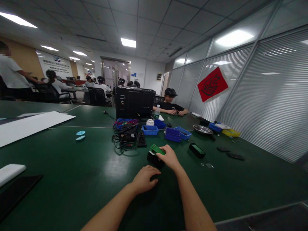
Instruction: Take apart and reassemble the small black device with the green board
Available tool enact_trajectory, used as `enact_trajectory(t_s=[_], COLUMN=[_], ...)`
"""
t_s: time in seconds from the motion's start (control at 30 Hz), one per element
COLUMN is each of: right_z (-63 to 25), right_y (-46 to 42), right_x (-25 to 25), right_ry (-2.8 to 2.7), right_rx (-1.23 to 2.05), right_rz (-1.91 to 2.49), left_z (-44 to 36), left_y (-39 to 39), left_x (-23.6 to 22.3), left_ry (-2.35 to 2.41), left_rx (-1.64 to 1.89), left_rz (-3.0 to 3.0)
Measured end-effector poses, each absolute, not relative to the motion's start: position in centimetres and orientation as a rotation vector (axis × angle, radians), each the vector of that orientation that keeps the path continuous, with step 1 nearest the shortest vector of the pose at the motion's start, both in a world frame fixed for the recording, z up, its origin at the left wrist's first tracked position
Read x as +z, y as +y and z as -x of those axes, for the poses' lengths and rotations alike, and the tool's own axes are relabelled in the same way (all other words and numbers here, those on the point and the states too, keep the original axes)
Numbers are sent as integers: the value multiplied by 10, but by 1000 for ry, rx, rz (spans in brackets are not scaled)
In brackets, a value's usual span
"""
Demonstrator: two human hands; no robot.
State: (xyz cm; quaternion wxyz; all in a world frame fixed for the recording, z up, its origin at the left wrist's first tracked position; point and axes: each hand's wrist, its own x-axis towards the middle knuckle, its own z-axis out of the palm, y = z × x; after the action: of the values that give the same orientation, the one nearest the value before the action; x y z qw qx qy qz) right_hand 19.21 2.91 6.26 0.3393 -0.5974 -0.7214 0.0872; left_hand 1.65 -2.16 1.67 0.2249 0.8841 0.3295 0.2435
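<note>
- Two bare forearms (pixel 195 202), both mine, extend over one green table (pixel 115 195) from the near edge
- Left hand (pixel 145 179), one: palm down, fingers loosely curved, thumb apart from them, grasp empty; positioned just on the near side of the black housing
- Right hand (pixel 169 158), one: thumb and fingers closed on the edge of one green circuit board (pixel 156 149)
- Circuit board, position: tilted, over the top of one black housing (pixel 153 159), in front of me; I cannot tell whether it is seated
- Second black housing (pixel 195 154), one: to the right, a green face showing in its top
- Loose parts beside that housing: one small ring (pixel 202 164) and one clear piece (pixel 209 166); farther right, two flat black pieces (pixel 235 156)
- Beyond my hands: one white ball (pixel 150 122) among blue trays (pixel 150 132), one bottle (pixel 157 113), one metal bowl (pixel 202 129), one yellow tray (pixel 231 133)
- To the left: two light-blue oval pieces (pixel 81 132), near each other
- Across the table: one black-cased display (pixel 134 103) and, to its right, one seated co-worker (pixel 173 106), both forearms on the tabletop
</note>
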Motion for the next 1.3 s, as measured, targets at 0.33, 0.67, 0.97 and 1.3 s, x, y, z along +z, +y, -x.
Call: enact_trajectory(t_s=[0.33,0.67,0.97,1.3], right_z=[-190,-188,-189,-191], right_y=[27,30,32,31], right_x=[64,57,53,55], right_ry=[-1951,-2003,-2032,-2070], right_rx=[290,260,266,275], right_rz=[1669,1704,1706,1687], left_z=[-17,-17,-18,-18], left_y=[-22,-21,-21,-22], left_x=[18,17,16,19], left_ry=[923,940,931,931], left_rx=[657,661,674,673], left_rz=[-2423,-2431,-2434,-2423])
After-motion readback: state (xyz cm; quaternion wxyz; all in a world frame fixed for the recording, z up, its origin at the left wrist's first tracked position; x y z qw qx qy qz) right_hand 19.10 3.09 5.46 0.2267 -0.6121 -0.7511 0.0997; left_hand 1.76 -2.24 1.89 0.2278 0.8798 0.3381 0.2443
